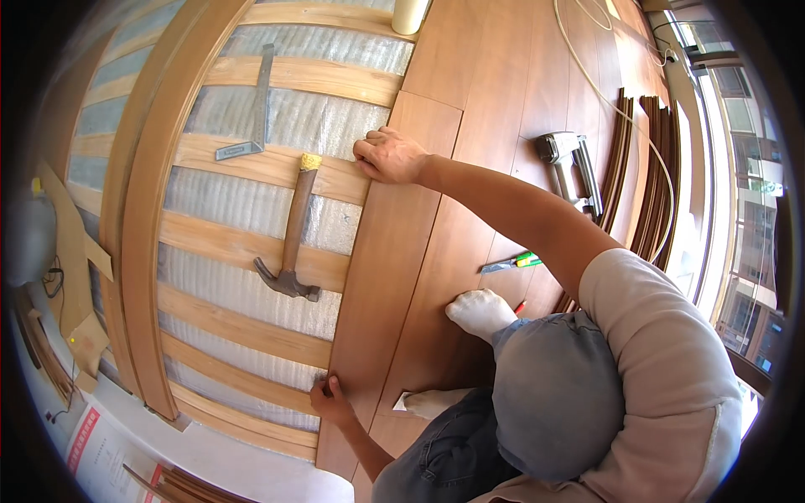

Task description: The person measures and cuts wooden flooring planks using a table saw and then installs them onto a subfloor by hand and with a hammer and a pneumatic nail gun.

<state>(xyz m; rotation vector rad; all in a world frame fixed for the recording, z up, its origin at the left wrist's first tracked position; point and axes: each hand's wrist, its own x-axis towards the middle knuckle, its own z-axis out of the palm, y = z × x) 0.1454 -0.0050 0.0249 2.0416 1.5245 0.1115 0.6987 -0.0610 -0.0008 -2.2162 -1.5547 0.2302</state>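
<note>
A brown floorboard [385, 277] lies along the edge of the laid flooring, beside open wooden battens [243, 314]. My right hand [390, 156] reaches across to its far part, with curled fingers closed on the board's left edge. At the near end, my left hand [333, 402] grips the same edge, its thumb up and its other fingers partly hidden below. A claw hammer [295, 226] with a wooden handle and yellow-wrapped end rests across the battens, left of the board. Beyond it lies a metal try square [262, 105].
A nail gun [570, 168] sits on the laid floor [495, 92] near stacked boards [650, 184] and a pale hose [587, 71]. A utility knife [511, 262] lies by my foot [480, 313]. Long planks [155, 226] stand along the left side. A cream cylinder [409, 15] is at the top.
</note>
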